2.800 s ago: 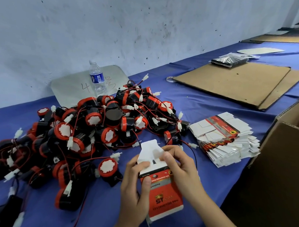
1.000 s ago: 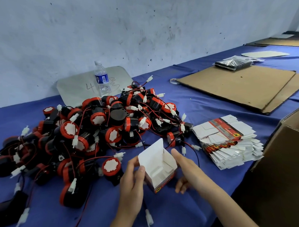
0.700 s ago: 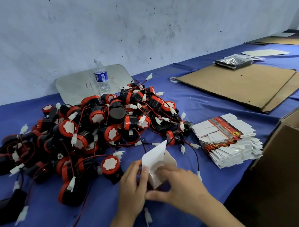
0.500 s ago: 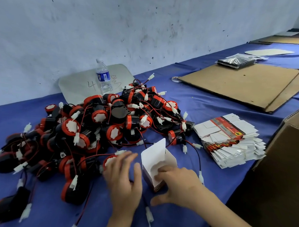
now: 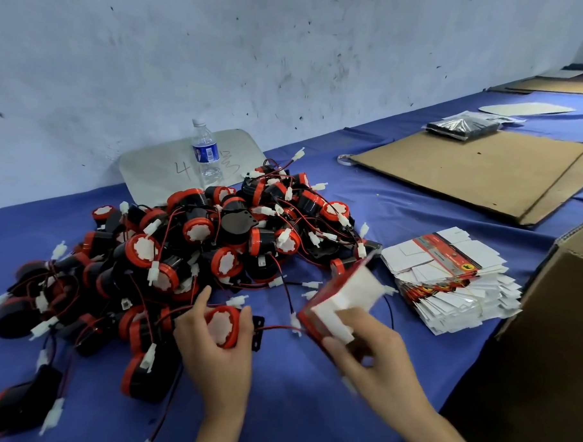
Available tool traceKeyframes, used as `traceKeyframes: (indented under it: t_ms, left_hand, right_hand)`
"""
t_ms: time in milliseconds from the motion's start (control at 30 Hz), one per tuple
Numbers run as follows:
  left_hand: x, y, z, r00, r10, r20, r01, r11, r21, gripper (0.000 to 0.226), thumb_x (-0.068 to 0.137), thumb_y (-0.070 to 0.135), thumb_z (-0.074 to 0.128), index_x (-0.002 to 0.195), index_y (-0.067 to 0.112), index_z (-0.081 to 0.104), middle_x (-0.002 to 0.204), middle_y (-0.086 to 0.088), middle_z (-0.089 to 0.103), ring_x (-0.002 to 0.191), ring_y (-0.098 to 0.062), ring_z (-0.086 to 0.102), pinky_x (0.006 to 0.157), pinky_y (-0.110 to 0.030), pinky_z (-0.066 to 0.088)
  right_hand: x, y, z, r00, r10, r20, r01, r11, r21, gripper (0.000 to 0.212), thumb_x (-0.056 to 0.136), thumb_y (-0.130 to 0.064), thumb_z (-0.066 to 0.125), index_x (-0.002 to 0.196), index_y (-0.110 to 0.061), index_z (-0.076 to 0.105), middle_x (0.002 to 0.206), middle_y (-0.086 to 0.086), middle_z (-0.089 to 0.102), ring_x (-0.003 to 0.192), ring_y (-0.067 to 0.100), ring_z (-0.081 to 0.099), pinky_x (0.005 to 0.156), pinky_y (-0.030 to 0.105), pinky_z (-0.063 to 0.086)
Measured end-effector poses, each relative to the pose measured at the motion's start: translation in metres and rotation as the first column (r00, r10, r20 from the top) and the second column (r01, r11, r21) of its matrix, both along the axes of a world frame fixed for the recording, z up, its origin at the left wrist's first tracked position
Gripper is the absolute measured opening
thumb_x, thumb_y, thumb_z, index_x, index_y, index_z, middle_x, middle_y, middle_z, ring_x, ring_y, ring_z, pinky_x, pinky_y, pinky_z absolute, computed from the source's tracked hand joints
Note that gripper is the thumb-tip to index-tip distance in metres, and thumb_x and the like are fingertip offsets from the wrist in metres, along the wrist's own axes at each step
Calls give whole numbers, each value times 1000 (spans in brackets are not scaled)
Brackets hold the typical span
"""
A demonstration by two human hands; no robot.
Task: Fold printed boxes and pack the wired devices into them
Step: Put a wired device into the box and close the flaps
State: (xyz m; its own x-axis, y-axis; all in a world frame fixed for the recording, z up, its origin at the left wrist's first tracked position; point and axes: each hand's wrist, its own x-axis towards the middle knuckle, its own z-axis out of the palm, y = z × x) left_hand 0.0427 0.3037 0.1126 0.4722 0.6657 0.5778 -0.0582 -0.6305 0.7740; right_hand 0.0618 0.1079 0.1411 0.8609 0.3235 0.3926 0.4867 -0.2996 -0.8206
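1. head view, what is new: half a second back my left hand (image 5: 211,347) was hovering flat over the heap. now it is closing round one wired device (image 5: 221,325) at the near edge of the pile (image 5: 199,237), with the thumb on one side of the red ring and the fingers on the other.
2. same view: my right hand (image 5: 374,358) is no longer just steadying the folded box (image 5: 341,300) upright on the blue table (image 5: 308,408). it is gripping the box's near end with curled fingers and swinging it up off the cloth, so the box is blurring.
3. what that is telling me: the folding of this box is looking finished, and i am moving into the packing step, bringing the device and box together.
4. where things are sitting: the device is staying low at the cloth, just left of the box, though i cannot tell whether it is lifted yet. its red wire (image 5: 278,328) is trailing right toward the box. the box is hanging between the pile and the stack of flat boxes (image 5: 448,277).
5. which way they are pointing: the device's white-stickered face is looking up at me, with its short barrel axis running down toward the cloth. the box's long axis is slanting from near-left up to far-right, with the red side turned left and the white panels facing me. the blur is keeping me from telling which end is open.
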Motion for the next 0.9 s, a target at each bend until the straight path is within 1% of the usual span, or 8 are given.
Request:
traceKeyframes:
  t_ms: [67,100,233,367,567,700,833,900]
  left_hand:
    - [-3,-2,4,984,-9,176,19,998,-54,40,85,46,61,115,21,53,106,13,40,98,-16,49,87,-10,36]
    - [-4,-3,4,974,-20,227,36,997,-65,34,85,43,59,111,23,52,107,11,41,98,-17,50,88,-14,38]
    - [-6,-3,3,960,-67,271,93,992,-85,22,87,38,54,107,28,49,104,11,46,101,-7,49,88,-22,41]
    - [-6,-6,4,938,-157,309,193,977,-88,22,91,32,49,111,26,53,116,10,49,110,-12,50,95,-22,39]
    - [-10,-15,10,904,-343,257,364,931,-36,43,73,20,42,115,11,51,137,-22,39,127,2,39,99,-7,32]
    - [-10,-19,4,872,-422,250,434,901,6,60,67,20,46,127,21,45,135,-7,41,124,-12,44,97,-15,39]
    - [-7,-25,0,871,-390,297,417,909,-29,72,76,26,61,138,45,31,133,22,45,120,-5,50,97,-24,47]
    - [-7,-25,0,872,-393,292,409,913,9,76,74,30,70,138,46,31,133,22,46,120,-8,53,96,-29,50]
  right_hand:
    - [-14,2,-2,990,-98,-99,122,949,289,17,78,-42,65,94,-43,60,61,4,60,49,14,57,48,28,45]
    - [-19,4,-5,986,-123,-110,153,930,335,20,78,-39,68,95,-43,60,57,7,58,48,16,56,48,28,45]
    - [-22,14,-12,979,-105,-173,150,951,271,41,81,-9,75,99,-44,62,84,-9,66,57,17,58,59,22,46]
    - [-9,18,-7,975,-84,-207,112,985,130,27,84,-14,72,99,-35,65,86,-18,68,61,7,60,60,12,43]
    - [-8,18,-3,984,-113,-135,126,988,90,26,83,-19,73,94,-41,64,80,-19,67,76,8,60,66,12,43]
    - [-16,11,-7,962,-269,51,266,962,62,31,83,-29,75,84,-57,65,82,-19,61,81,9,54,65,11,41]
    - [-18,-3,6,966,-254,-44,252,893,372,18,79,-37,69,95,-46,69,82,-14,71,75,3,66,69,12,49]
    - [-17,-7,14,967,-248,-49,245,866,437,16,82,-35,65,94,-44,71,82,-10,74,76,3,68,72,14,51]
